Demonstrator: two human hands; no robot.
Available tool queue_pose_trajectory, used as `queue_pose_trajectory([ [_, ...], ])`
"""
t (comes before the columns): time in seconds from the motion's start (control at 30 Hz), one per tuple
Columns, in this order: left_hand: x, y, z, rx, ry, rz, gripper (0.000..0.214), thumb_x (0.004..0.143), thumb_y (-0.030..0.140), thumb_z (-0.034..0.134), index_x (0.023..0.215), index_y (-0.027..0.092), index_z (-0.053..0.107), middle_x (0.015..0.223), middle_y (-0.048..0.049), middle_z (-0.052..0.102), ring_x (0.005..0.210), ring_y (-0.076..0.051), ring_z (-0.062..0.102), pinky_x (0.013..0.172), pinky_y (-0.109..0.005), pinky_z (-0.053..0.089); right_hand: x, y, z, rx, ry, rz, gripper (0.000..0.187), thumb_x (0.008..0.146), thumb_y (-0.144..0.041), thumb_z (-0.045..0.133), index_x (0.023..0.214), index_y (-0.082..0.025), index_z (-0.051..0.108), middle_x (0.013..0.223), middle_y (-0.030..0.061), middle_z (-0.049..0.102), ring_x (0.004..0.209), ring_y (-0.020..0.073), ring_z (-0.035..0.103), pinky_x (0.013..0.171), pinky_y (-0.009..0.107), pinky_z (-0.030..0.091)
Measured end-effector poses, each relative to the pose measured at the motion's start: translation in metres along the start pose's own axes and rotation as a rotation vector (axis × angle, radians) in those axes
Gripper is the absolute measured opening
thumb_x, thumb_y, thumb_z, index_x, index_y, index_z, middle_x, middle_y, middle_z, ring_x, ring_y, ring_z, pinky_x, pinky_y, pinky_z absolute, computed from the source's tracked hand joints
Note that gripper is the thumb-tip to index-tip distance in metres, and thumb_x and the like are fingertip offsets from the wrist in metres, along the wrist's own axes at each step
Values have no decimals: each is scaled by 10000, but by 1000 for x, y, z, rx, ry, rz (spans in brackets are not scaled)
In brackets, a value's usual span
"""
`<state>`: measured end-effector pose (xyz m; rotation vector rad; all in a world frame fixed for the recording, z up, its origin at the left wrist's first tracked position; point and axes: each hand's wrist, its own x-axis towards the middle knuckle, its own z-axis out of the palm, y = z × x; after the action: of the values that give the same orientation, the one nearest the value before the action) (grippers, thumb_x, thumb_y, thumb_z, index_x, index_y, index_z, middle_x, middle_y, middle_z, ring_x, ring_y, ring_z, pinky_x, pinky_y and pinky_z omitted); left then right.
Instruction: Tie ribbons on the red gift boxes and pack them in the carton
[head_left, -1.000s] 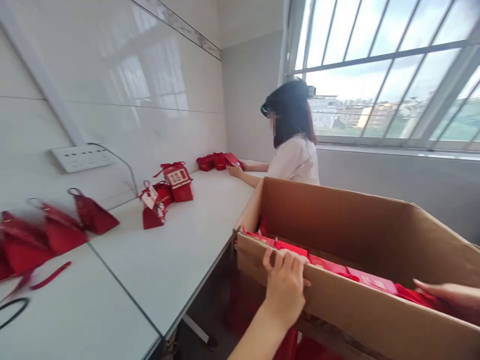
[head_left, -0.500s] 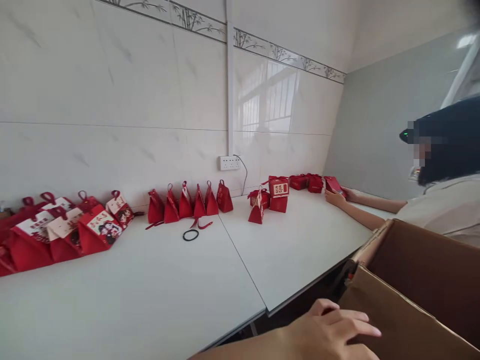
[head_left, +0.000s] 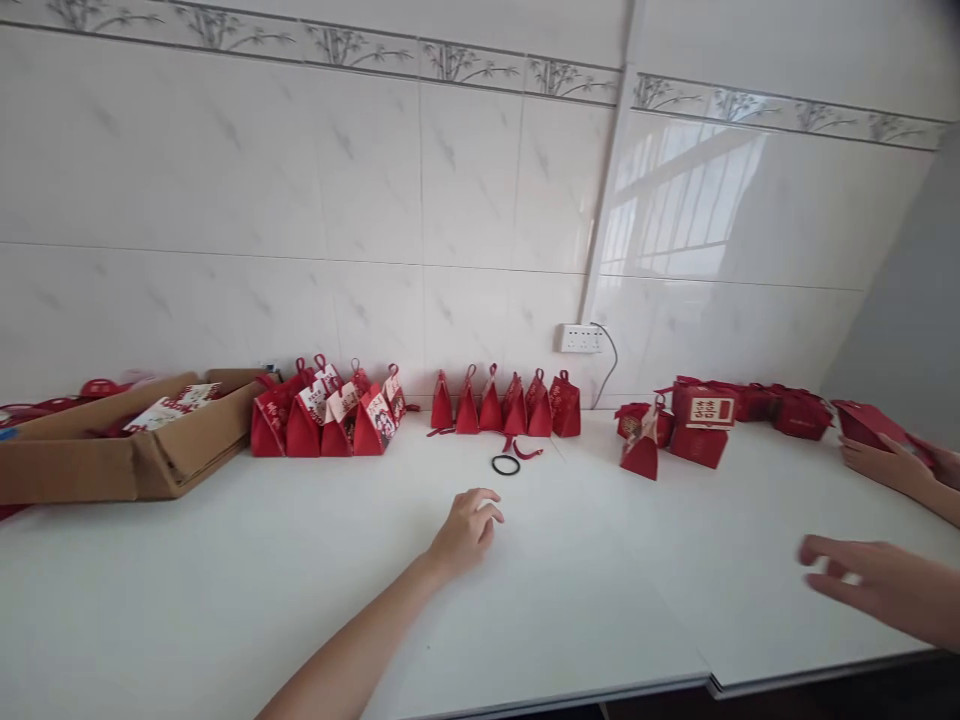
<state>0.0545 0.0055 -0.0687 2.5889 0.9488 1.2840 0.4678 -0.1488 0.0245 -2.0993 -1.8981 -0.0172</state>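
My left hand [head_left: 466,532] hovers above the white table with nothing in it, its fingers loosely curled and apart. Just beyond its fingertips lies a black ring [head_left: 506,464], and past that a red ribbon [head_left: 525,450]. Over the table's right part is my right hand [head_left: 874,585], slightly blurred, with thumb and fingers apart and nothing held. Several narrow red gift boxes [head_left: 491,408] with loops on top stand in a row by the wall. To their left is a cluster of red and white gift boxes [head_left: 341,425] with printed pictures.
An open cardboard box [head_left: 82,470] with red and white packets inside sits at far left. Red boxes [head_left: 697,440] stand on the right. Another person's hands [head_left: 892,465] hold a red box at the far right. A socket strip [head_left: 581,338] is on the wall.
The view has swung left, bringing the cardboard box on the table into sight and losing the large carton at right. My left hand is now over the table; my right hand has appeared.
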Motion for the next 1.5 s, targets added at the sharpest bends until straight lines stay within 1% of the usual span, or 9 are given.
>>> queue_pose_trajectory([
  [0.1, -4, -24, -17, 13, 169, -214, 239, 793, 62, 405, 822, 198, 599, 1002, -75, 599, 969, -207, 589, 850, -395, 485, 56, -65, 34, 25, -328, -158, 124, 855, -214, 545, 802, -227, 657, 830, 93, 698, 747, 189, 652, 725, 337, 492],
  [0.3, -5, -53, -27, -28, 346, -450, 250, 748, 37, 404, 762, 201, 592, 909, -54, 603, 921, -197, 600, 797, -360, 499, 103, -208, 125, 177, -185, -450, 217, 844, -217, 415, 860, -192, 631, 967, 101, 660, 773, 226, 651, 695, 369, 501],
  [0.43, -6, -63, -23, -57, 408, -507, 245, 732, 41, 424, 753, 203, 606, 873, -45, 618, 882, -193, 608, 775, -346, 495, 117, -253, 167, 290, -40, -472, 235, 889, -213, 357, 891, -186, 591, 1022, 105, 620, 873, 211, 632, 723, 339, 521],
  [0.63, -6, -96, -29, 28, 618, -708, 180, 764, 113, 467, 873, 191, 587, 935, -72, 609, 912, -217, 602, 777, -371, 498, 125, -260, 197, 452, 85, -487, 251, 906, -240, 328, 851, -187, 567, 1057, 128, 565, 769, 185, 626, 660, 343, 542],
  [0.83, 14, -136, -82, 233, 805, -866, 385, 744, 207, 627, 1094, 122, 492, 1145, -169, 523, 1180, -304, 465, 1020, -486, 357, 127, -259, 201, 504, 71, -528, 223, 901, -243, 346, 840, -197, 555, 1026, 106, 565, 569, 139, 556, 598, 359, 534],
  [1.0, 53, -153, -128, 333, 751, -843, 543, 742, 224, 681, 1219, 105, 449, 1298, -196, 455, 1313, -325, 342, 1060, -483, 322, 128, -262, 198, 526, 75, -536, 203, 898, -222, 353, 826, -199, 541, 1018, 97, 571, 469, 109, 487, 574, 357, 528],
  [1.17, 78, -169, -140, 324, 657, -954, 418, 834, 266, 621, 1212, 133, 502, 1226, -118, 545, 1147, -260, 519, 947, -471, 448, 128, -262, 196, 555, 77, -543, 194, 874, -181, 360, 815, -199, 544, 1016, 93, 578, 478, 110, 489, 556, 337, 520],
  [1.33, 73, -172, -147, 269, 571, -1021, 314, 889, 322, 553, 1149, 147, 557, 1151, -88, 587, 992, -203, 596, 840, -415, 516, 128, -263, 193, 602, 70, -535, 196, 856, -170, 367, 793, -199, 550, 1003, 97, 583, 527, 128, 526, 575, 336, 518],
  [1.5, 60, -143, -148, 173, 525, -893, 214, 888, 308, 552, 997, 128, 593, 961, -48, 622, 835, -152, 605, 749, -343, 519, 129, -264, 193, 700, 68, -504, 175, 834, -199, 405, 760, -203, 563, 983, 95, 585, 572, 147, 550, 588, 344, 509],
])
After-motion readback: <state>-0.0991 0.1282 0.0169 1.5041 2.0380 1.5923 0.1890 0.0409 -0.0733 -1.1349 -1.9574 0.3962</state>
